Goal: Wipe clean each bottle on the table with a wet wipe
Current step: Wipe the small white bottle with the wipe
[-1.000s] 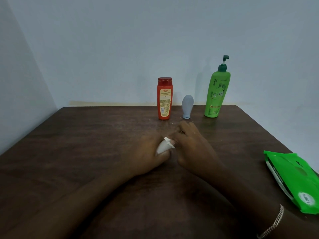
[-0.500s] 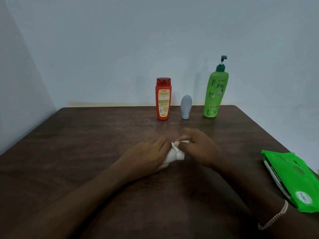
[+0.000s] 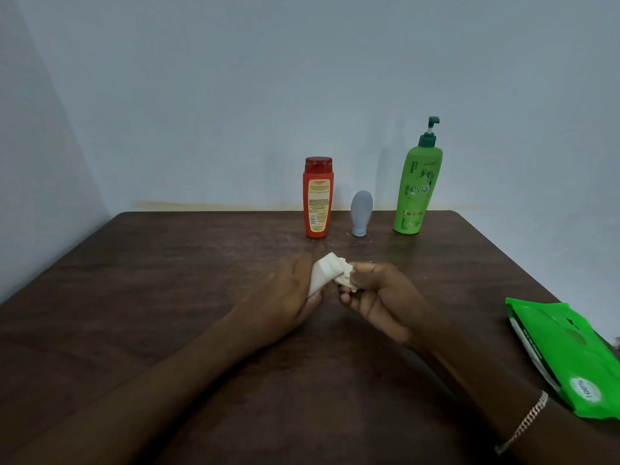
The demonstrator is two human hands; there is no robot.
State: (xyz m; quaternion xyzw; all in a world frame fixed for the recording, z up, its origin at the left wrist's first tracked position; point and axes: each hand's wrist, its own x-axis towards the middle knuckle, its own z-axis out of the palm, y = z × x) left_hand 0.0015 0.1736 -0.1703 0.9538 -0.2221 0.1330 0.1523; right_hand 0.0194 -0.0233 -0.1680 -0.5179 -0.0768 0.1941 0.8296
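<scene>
My left hand (image 3: 285, 303) grips the small white bottle (image 3: 321, 274), my right hand (image 3: 379, 303) pinches the wipe (image 3: 345, 280) against it; three far bottles (image 3: 361, 213) are likely left.

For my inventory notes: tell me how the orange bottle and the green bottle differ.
The green bottle is taller than the orange bottle. The green has a pump; the orange a flat red cap. The orange stands left of the grey tube, the green right. Both stand upright near the table's far edge.

Plain home room: toiletry bottles (image 3: 317, 199) on a wooden table (image 3: 167, 297).
</scene>
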